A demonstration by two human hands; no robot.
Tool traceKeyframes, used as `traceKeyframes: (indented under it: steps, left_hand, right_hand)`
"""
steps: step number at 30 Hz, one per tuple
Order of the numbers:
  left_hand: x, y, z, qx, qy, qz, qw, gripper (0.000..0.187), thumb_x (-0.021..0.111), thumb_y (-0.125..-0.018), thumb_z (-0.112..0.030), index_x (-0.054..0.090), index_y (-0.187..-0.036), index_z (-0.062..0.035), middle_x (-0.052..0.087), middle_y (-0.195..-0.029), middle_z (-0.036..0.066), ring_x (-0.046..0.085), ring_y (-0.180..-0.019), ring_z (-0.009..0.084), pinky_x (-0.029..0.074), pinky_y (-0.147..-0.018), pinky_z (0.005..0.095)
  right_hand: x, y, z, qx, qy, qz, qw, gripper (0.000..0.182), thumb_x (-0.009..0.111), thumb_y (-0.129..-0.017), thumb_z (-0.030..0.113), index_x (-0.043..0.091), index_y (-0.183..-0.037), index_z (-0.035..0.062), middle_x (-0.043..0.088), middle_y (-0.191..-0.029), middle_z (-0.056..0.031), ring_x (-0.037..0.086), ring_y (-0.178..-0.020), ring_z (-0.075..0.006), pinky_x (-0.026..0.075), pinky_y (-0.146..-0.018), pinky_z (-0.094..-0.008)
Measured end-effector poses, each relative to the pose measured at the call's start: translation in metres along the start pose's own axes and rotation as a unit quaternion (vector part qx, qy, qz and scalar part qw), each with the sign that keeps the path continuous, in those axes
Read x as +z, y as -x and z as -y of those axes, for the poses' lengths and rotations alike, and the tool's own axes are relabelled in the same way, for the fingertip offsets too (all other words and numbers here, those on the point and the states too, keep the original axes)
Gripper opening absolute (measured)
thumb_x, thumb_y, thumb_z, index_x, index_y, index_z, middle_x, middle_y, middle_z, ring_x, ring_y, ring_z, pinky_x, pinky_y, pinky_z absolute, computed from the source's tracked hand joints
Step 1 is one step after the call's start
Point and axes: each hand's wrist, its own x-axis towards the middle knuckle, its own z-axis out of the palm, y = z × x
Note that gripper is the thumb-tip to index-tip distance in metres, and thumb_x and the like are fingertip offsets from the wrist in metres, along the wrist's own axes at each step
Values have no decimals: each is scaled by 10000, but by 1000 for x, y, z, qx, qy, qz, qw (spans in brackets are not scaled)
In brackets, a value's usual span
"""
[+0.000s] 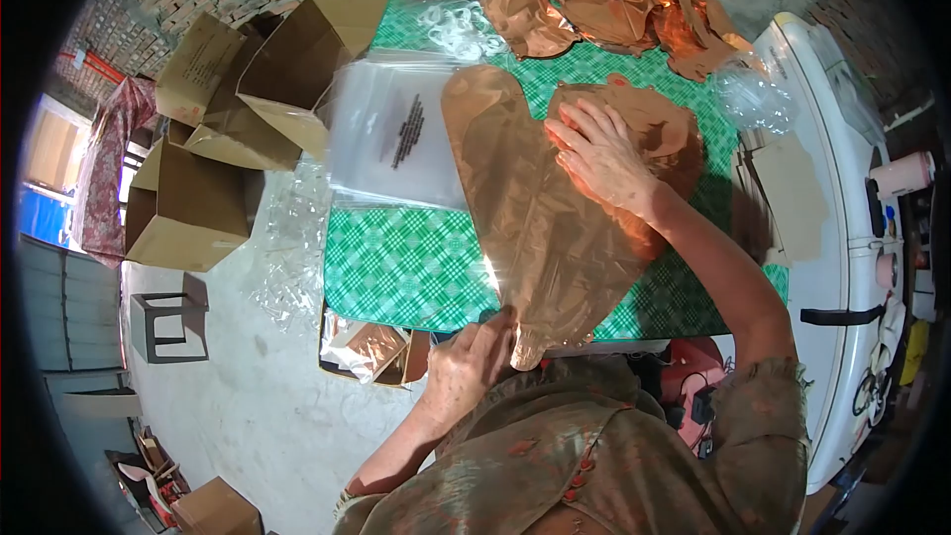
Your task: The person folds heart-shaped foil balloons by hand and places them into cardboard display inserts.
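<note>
A flat copper-coloured foil balloon (540,208) lies on the green checked tablecloth (401,263), its narrow end at the table's front edge. At that end my left hand (471,362) is closed, with its fingertips gripping the foil's edge beside the tip. My right hand (606,159) rests flat on the upper right of the foil with its fingers stretched out. To the left of the balloon lies a stack of clear plastic bags (371,139) with dark print on it, partly under the foil.
More copper foil balloons (609,0) lie crumpled at the table's far edge. Open cardboard boxes (198,213) stand on the left floor, a small grey stool (163,327) nearby. Under the table's front edge sits a box of foil (371,349). A white appliance (827,188) borders the right side.
</note>
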Motion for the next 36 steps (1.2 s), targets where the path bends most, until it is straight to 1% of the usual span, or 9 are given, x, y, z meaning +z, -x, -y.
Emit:
traceKeyframes:
  steps: [6, 10, 15, 18, 22, 25, 28, 31, 36]
  left_hand:
    - [-36, -77, 26, -28, -87, -127, 988, 249, 780, -900, -81, 701, -1129, -26, 697, -894, 143, 692, -790, 328, 555, -652, 428]
    - [-36, -166, 77, -3, -198, -169, 966, 321, 810, -870, -199, 702, -1121, -30, 686, -1015, 169, 628, -948, 380, 528, -800, 479]
    - [-17, -251, 125, -89, -300, -49, 949, 532, 806, -834, -445, 725, -1139, -17, 704, -1123, 182, 646, -1100, 379, 547, -889, 471]
    - [-8, -278, 126, -164, -336, -70, 925, 477, 805, -795, -463, 776, -1035, -52, 740, -1079, 190, 690, -1093, 365, 560, -905, 461]
    - [-14, -296, 141, -181, -270, 25, 945, 230, 773, -779, -330, 798, -805, -103, 766, -846, 186, 756, -899, 350, 582, -871, 463]
    - [-17, -302, 134, -184, -280, 56, 941, 274, 781, -780, -334, 799, -877, -78, 773, -917, 193, 752, -950, 363, 584, -892, 459]
    - [-4, -291, 133, -86, -356, -112, 924, 339, 778, -795, -327, 794, -982, -44, 773, -1028, 217, 744, -1012, 378, 586, -909, 461]
    - [-14, -303, 121, -181, -299, 48, 936, 399, 756, -827, -334, 776, -1064, -13, 754, -1131, 242, 731, -1068, 387, 580, -931, 472]
    - [-20, -311, 109, -187, -289, 115, 932, 366, 723, -853, -333, 785, -1051, -31, 759, -1124, 232, 731, -1080, 390, 574, -943, 473]
  right_hand:
    - [1, 0, 1, 8, 2, -9, 1000, 482, 554, -1055, 313, 511, -1514, 172, 458, -1557, -133, 369, -1465, -366, 256, -1213, -569]
    - [2, 0, 2, 1, -1, -20, 1000, 484, 550, -1056, 315, 510, -1515, 164, 462, -1556, -140, 369, -1467, -367, 259, -1210, -573]
    - [0, 2, 3, 13, -14, -21, 1000, 478, 548, -1058, 320, 515, -1505, 153, 469, -1545, -138, 362, -1476, -371, 256, -1216, -576]
    - [-4, 1, 5, 21, -19, 0, 1000, 481, 542, -1066, 302, 505, -1522, 156, 454, -1569, -139, 335, -1504, -354, 231, -1244, -566]
    - [0, 1, 4, 17, -19, -14, 1000, 473, 545, -1069, 313, 515, -1512, 152, 465, -1561, -134, 337, -1499, -353, 237, -1241, -565]
    - [1, 1, 4, 22, -35, -15, 999, 468, 543, -1070, 312, 517, -1509, 151, 463, -1564, -135, 337, -1498, -358, 237, -1238, -571]
    - [1, 1, 4, 26, -28, -8, 999, 473, 548, -1067, 313, 517, -1511, 153, 462, -1565, -136, 337, -1497, -363, 236, -1237, -576]
    - [8, 2, 1, 9, -28, -52, 998, 466, 556, -1050, 330, 530, -1482, 157, 482, -1521, -104, 363, -1471, -358, 266, -1214, -590]
    - [8, 2, 1, 8, -25, -44, 999, 480, 558, -1057, 326, 515, -1503, 153, 476, -1540, -125, 358, -1478, -363, 255, -1225, -575]
